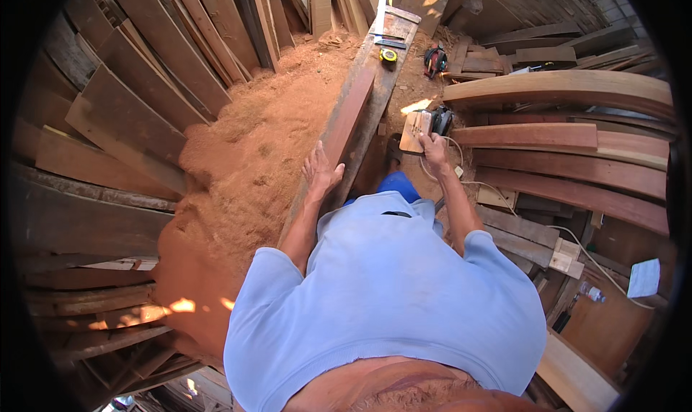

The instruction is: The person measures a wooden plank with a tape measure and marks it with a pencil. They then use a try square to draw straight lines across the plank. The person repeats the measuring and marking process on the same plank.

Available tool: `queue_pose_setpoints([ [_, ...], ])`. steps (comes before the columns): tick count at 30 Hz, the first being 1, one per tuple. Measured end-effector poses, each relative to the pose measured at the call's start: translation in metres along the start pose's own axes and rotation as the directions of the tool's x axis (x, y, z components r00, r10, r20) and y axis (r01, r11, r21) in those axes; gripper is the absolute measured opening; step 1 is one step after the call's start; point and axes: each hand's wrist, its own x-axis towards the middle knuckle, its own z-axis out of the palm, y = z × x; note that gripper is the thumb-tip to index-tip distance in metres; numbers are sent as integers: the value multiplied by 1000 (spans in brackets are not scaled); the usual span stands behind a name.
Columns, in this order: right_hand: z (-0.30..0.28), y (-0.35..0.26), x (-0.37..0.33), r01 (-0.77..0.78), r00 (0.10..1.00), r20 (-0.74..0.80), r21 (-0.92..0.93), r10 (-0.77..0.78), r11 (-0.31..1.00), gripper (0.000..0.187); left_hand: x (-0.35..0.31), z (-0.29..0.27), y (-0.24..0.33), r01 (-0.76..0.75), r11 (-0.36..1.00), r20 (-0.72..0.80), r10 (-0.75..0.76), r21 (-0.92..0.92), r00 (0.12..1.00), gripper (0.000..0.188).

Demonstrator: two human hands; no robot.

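Observation:
A reddish wooden plank (353,109) lies lengthwise on a long, narrow workbench (393,33). At its near end rests my left hand (322,168), fingers and thumb spread over the wood. To the right of the bench, my right hand (435,151) is closed on a corded power tool (416,132) with a flat tan face and a dark body; its exact kind is unclear. At the far end of the bench are a yellow and black tape measure (388,54) and a pale straight-edged tool (380,15), perhaps a square.
Heaped sawdust (241,149) covers the floor left of the bench. Boards (130,116) lean along the left side. Thick planks (555,91) are stacked at right. A pale cord (497,188) trails there, and a black and red tool (435,60) lies beyond the bench's right side.

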Motion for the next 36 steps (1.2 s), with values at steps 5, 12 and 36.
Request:
queue_pose_setpoints([
  [5, -8, -66, 120, 274, 957, 59, -498, -284, 823, 47, 20, 40, -15, 62, 998, -84, -63, -17, 994, 95],
  [12, 42, -111, 263, 393, 893, 439, -659, -97, 641, 52, 28, 44, 19, 410, 900, -99, -399, 150, 912, 67],
  [36, 83, -121, 445, 440, 897, 424, -827, -124, 351, 31, 46, 40, 33, 436, 856, -173, -402, 278, 899, 69],
])
